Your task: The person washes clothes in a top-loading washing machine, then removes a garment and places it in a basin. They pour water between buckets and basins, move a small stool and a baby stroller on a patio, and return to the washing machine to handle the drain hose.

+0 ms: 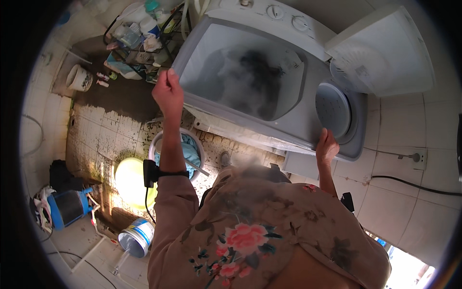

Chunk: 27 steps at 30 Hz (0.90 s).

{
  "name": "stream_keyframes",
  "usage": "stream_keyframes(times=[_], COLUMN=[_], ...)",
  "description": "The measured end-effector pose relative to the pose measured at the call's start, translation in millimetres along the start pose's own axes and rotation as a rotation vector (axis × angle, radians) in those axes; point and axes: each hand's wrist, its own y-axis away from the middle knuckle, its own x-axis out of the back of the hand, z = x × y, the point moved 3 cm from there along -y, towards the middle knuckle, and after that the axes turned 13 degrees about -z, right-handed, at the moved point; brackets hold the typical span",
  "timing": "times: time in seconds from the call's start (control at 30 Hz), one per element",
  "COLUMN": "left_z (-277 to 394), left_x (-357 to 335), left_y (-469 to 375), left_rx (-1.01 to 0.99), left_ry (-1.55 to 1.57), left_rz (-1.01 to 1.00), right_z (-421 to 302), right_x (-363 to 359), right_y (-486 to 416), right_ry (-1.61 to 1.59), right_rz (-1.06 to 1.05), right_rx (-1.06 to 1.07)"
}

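A twin-tub washing machine (252, 128) stands before me. In its wash tub (205, 36), dark laundry (265, 79) lies in cloudy water, and a steam-like haze drifts over it. My left hand (168, 93) is at the tub's left front corner, fingers curled; whether they grip the rim is hidden. On the right, my right hand (327, 147) holds the machine's front rim beside the round spin tub (332, 108), its thumb on top. The spin-side lid (393, 54) is raised. Control knobs (275, 12) line the back panel.
Bottles crowd a rack (135, 61) at the left. Below my left forearm sit a basin (155, 139) holding blue cloth and a yellow-green basin (131, 180). Water runs by a bucket (139, 234). A plug sits in a wall socket (420, 159). The tiled floor (108, 133) looks wet and speckled.
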Motion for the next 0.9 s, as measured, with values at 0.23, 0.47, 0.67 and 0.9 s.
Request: stream_keyframes(times=[0.23, 0.47, 0.67, 0.9], left_z=[-7.3, -11.1, -2.8, -5.2], left_x=[-38.2, -38.6, -39.5, -41.8], left_y=[-8.3, -9.1, -7.5, -5.6], left_rx=[-0.046, -0.034, -0.023, -0.035], left_ry=[-0.322, -0.444, -0.383, -0.462], left_rz=[-0.099, -0.148, -0.171, -0.257], right_z=[-8.3, -9.5, -14.4, -11.8], right_x=[5.0, 6.0, 9.8, 7.4], right_y=[0.5, 1.9, 1.4, 2.5], right_ry=[-0.027, -0.041, -0.032, -0.018], right_rz=[0.014, 0.029, 0.04, 0.038], right_rx=[-0.002, -0.013, -0.03, -0.037])
